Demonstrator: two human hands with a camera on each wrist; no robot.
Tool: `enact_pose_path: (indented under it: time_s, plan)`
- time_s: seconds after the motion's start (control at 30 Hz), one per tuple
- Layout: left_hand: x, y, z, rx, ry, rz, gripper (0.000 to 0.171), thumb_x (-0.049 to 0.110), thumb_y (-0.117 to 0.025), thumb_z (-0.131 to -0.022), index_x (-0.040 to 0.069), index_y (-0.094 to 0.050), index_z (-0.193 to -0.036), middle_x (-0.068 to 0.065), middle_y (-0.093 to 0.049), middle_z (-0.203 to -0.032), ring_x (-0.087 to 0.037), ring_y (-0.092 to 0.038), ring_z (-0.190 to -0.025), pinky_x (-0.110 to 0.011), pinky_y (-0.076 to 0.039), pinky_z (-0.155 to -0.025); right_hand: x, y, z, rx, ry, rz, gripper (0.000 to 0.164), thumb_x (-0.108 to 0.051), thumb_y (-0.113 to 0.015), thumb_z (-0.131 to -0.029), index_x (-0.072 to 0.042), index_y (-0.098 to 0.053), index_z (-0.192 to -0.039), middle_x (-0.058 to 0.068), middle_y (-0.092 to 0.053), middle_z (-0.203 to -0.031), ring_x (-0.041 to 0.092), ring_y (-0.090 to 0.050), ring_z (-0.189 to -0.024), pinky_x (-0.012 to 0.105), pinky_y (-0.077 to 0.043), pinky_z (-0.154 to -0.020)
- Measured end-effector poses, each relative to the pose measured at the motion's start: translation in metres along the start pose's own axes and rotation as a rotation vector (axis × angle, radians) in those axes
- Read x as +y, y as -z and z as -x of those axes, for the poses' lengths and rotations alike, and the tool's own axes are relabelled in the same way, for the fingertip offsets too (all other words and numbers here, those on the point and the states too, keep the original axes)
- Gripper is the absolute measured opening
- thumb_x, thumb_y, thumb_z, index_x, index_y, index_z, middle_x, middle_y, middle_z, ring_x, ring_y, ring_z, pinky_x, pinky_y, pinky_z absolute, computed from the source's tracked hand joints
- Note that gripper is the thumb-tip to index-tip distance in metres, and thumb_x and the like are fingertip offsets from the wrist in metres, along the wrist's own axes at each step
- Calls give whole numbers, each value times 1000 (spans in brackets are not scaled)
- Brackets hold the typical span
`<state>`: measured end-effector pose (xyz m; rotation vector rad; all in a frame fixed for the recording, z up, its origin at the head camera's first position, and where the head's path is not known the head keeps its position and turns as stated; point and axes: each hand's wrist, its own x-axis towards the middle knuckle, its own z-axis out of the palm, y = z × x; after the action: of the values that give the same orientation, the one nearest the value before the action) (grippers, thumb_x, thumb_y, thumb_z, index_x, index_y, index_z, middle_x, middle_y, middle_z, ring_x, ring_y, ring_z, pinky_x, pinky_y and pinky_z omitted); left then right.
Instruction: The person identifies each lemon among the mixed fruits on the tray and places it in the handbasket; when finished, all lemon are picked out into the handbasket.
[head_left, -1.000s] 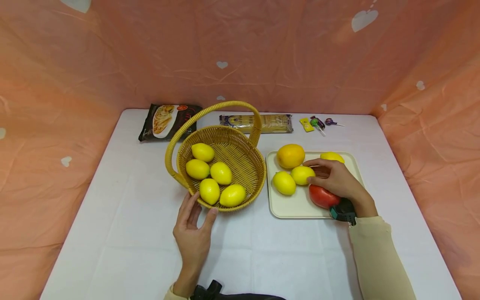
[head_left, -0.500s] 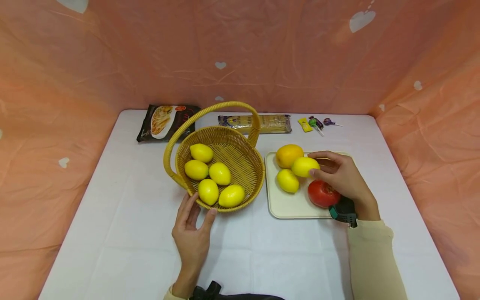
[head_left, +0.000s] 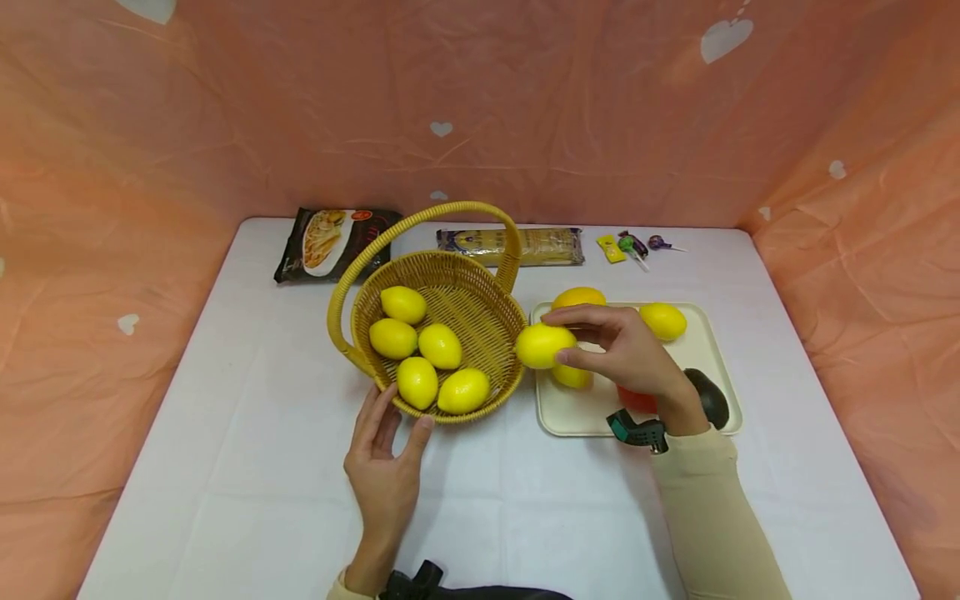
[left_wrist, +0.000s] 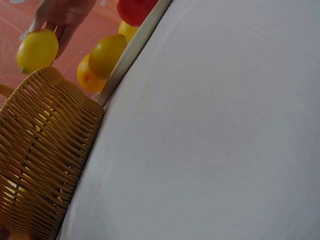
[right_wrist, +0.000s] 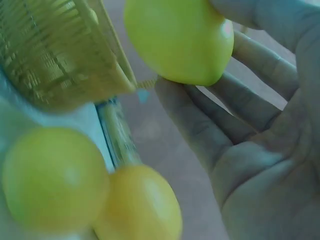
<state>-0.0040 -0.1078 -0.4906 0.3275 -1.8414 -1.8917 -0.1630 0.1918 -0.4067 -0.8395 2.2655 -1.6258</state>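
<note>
Now pinching a yellow lemon [head_left: 540, 347] in the right grip [head_left: 628, 346], holding on with thumb and fingers. Carrying that lemon left, away from the middle of the tray [head_left: 573, 417] since half a second ago, and now hovering right by the edge of the basket [head_left: 483, 321]. Also letting a back lemon [head_left: 663, 322] on the tray peek out again. Probably getting well along in this carry, but not yet making six with the five lemons [head_left: 440, 347] lying inside. Meanwhile touching the basket's near edge with the left grip [head_left: 386, 467], keeping thumb and fingers wide apart.
</note>
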Motion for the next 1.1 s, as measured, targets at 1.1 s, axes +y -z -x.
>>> enact_pose_path:
  time_s: [1.1]
  plan:
    - [0, 0, 0, 7, 7, 17, 63, -12, -83, -91, -5, -62, -150, -25, -39, -170, -24, -52, -151, -25, -48, -121, -13, -73, -45, -283, 132, 221, 43, -18, -92, -92, -9, -80, -132, 6, -81, -128, 22, -75, -119, 46, -64, -105]
